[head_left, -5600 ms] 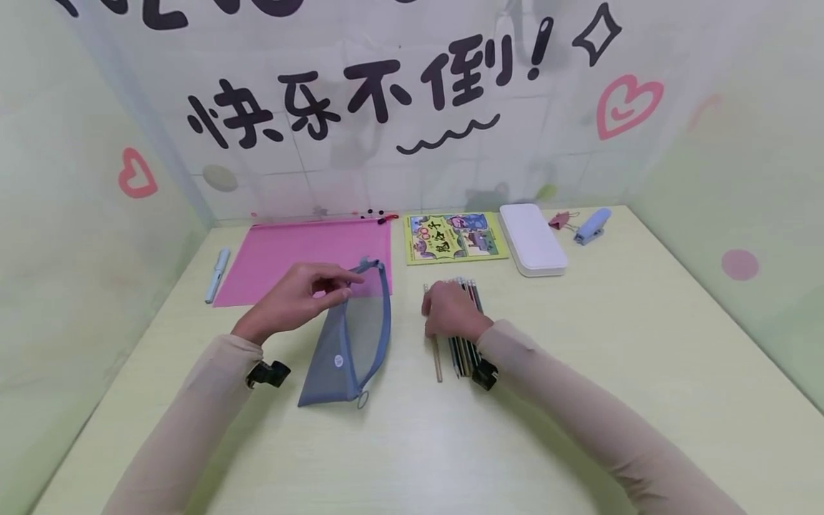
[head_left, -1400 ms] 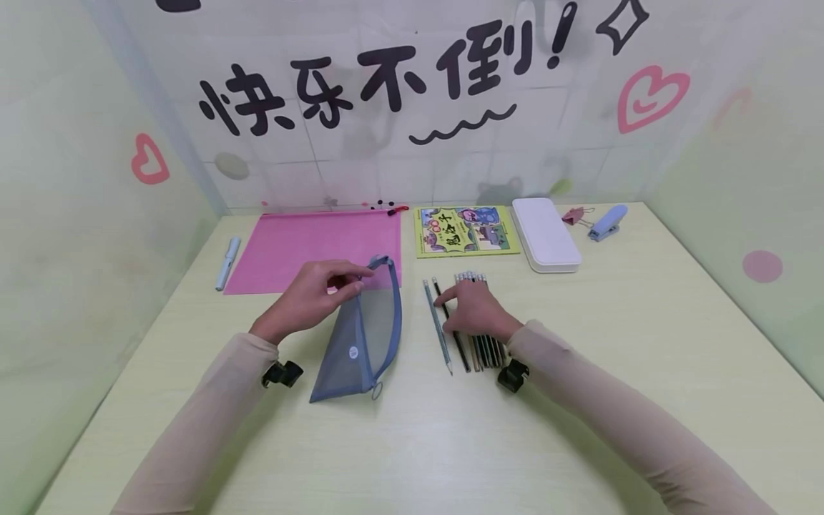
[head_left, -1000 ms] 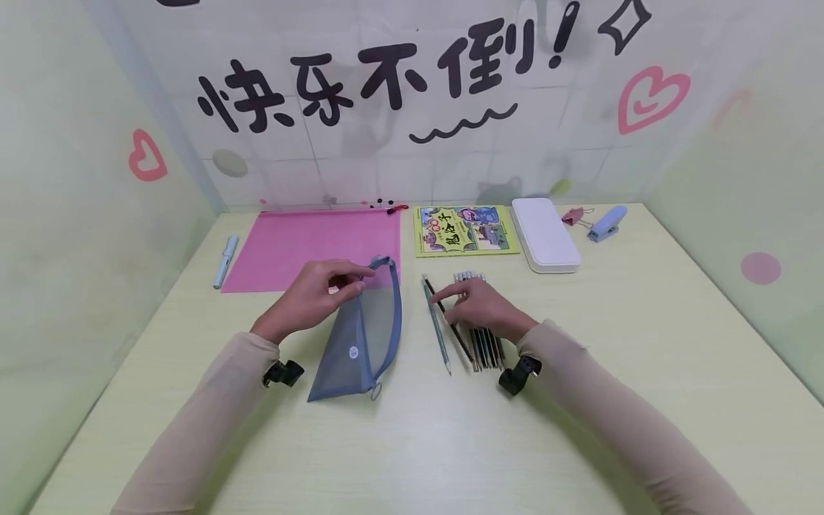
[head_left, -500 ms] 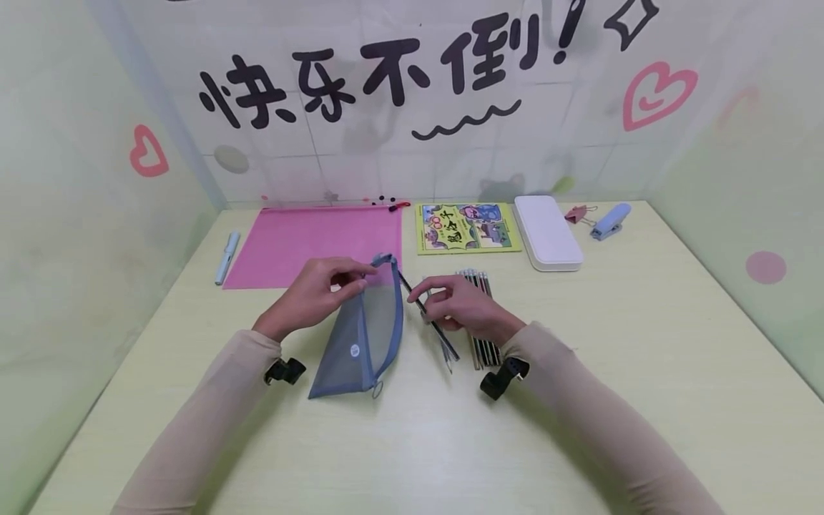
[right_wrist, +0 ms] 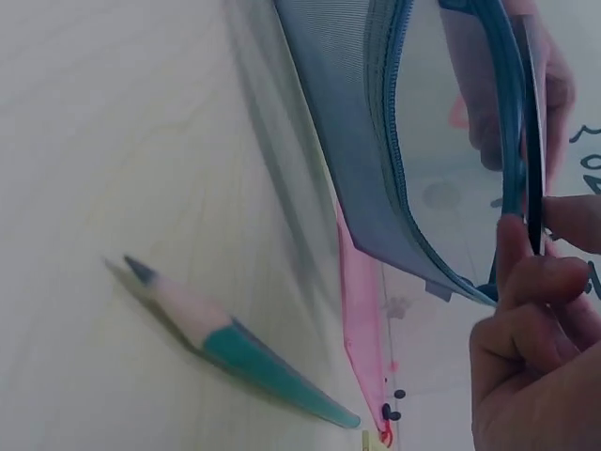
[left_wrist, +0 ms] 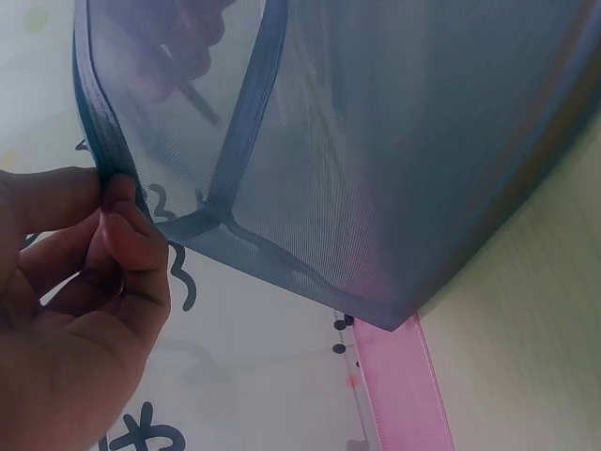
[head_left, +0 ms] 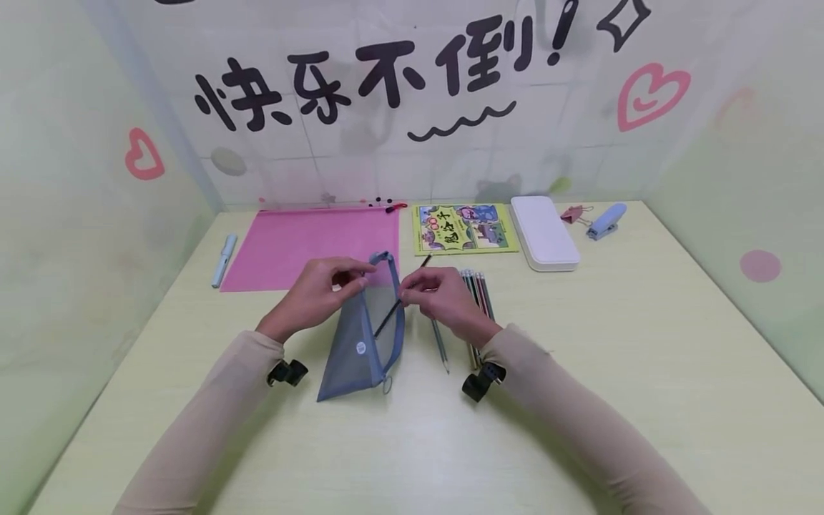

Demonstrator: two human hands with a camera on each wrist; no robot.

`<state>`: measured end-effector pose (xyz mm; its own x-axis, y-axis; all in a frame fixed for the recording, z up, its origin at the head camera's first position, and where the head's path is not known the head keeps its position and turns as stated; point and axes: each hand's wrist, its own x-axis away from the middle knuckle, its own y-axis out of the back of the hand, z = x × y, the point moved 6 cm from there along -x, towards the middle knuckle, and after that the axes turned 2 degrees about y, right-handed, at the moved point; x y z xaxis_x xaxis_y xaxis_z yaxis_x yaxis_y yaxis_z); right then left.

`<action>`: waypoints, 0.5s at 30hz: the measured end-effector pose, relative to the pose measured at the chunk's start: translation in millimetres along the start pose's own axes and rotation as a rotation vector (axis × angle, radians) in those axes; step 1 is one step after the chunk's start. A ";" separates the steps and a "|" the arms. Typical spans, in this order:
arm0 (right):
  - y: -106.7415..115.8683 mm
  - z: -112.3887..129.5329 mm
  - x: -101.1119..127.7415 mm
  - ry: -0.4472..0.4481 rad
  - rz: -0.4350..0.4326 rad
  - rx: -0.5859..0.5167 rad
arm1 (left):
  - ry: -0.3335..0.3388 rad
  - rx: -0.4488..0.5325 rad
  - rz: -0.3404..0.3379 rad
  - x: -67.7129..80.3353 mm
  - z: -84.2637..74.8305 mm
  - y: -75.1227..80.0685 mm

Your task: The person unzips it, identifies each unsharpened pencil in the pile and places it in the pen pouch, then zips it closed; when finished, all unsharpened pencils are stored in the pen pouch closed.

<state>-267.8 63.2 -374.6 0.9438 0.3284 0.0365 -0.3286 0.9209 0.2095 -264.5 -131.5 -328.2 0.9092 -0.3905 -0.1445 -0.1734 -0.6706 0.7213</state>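
Observation:
My left hand (head_left: 315, 295) pinches the zipped rim of a blue-grey mesh pencil pouch (head_left: 347, 361), holding it upright with its mouth spread. In the left wrist view, thumb and fingertips meet on the edge of the pouch (left_wrist: 357, 169). My right hand (head_left: 445, 299) pinches a black pencil (head_left: 389, 318), slanted with its lower end within the pouch mouth. The right wrist view shows that pencil (right_wrist: 534, 141) seen edge-on beside the zipper. A green pencil (head_left: 440, 348) lies on the table under my right hand. Several more pencils (head_left: 475, 282) lie side by side, partly hidden by my right wrist.
Along the back of the table lie a pink zip folder (head_left: 309, 243), a yellow comic-style book (head_left: 463, 230), a white case (head_left: 546, 234), a reddish binder clip (head_left: 571, 214) and a blue stapler (head_left: 606, 222). A light-blue pen (head_left: 224, 261) lies at the left.
My right hand has lifted the black pencil off the table, turned it and carried it left to the pouch mouth. Earlier it was over the pencil bunch. My left hand keeps its hold.

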 end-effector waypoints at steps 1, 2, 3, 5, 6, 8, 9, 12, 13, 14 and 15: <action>-0.3 0.1 -0.6 0.008 -0.016 0.010 | 0.003 0.001 0.001 -0.1 0.0 -0.1; -0.8 0.6 -0.9 0.019 -0.025 0.018 | 0.005 0.002 0.003 -0.3 0.2 -0.5; -1.5 0.9 -0.9 0.026 -0.028 0.022 | 0.007 0.003 0.006 -0.4 0.5 -0.8; -2.5 0.6 -0.8 0.037 -0.025 0.028 | 0.013 0.005 0.010 -0.4 0.6 -1.0; -3.1 0.7 -0.6 0.042 -0.017 0.031 | 0.016 0.007 0.011 -0.3 0.6 -0.9; -4.8 0.6 -0.3 0.057 0.000 0.037 | 0.018 0.007 0.012 -0.1 1.2 -0.6; -5.8 0.3 -0.2 0.065 0.004 0.041 | 0.018 0.005 0.009 0.1 1.5 -0.2; -9.2 0.7 0.3 0.095 0.000 0.049 | 0.011 -0.003 -0.005 0.3 1.9 1.3; -10.7 1.1 0.1 0.108 -0.004 0.050 | 0.006 -0.005 -0.011 0.3 1.6 1.7; -11.9 1.8 -0.1 0.121 -0.013 0.055 | 0.004 -0.004 -0.017 0.2 1.4 2.1; -13.2 3.4 0.3 0.133 -0.024 0.057 | 0.002 -0.004 -0.020 0.1 0.8 2.4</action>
<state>-263.1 50.4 -374.0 0.9370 0.3353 -0.0981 -0.3002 0.9165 0.2645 -265.1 -133.7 -327.1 0.9131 -0.3761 -0.1573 -0.1542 -0.6757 0.7208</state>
